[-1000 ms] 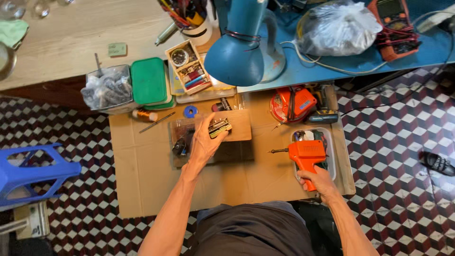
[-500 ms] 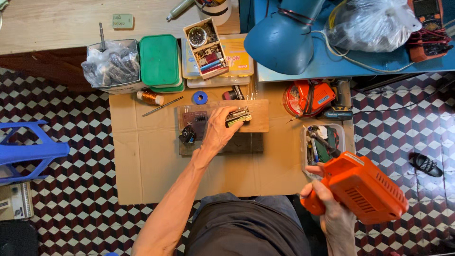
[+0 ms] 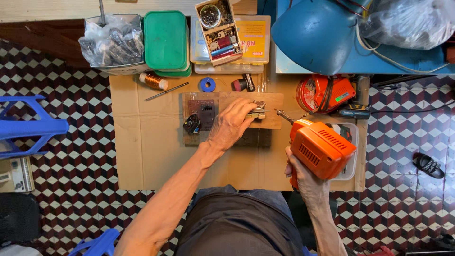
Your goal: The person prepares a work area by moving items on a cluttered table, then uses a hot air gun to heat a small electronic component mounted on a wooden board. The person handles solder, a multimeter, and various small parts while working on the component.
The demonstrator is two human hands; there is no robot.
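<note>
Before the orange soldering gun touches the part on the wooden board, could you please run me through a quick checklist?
1. Left hand pins small metal part on wooden board: ok.
2. Right hand has a full grip on orange soldering gun: ok.
3. Gun tip points at the part, apart from it: ok.
4. Fingers clear of the tip: not ok, very near.
5. Tip hot: cannot tell.

A flat cardboard sheet point(image 3: 142, 142) covers the checkered tile floor point(image 3: 61, 189); on it lie a wooden board point(image 3: 246, 140), copper-wire spool point(image 3: 154, 81), blue tape roll point(image 3: 207, 85).
</note>
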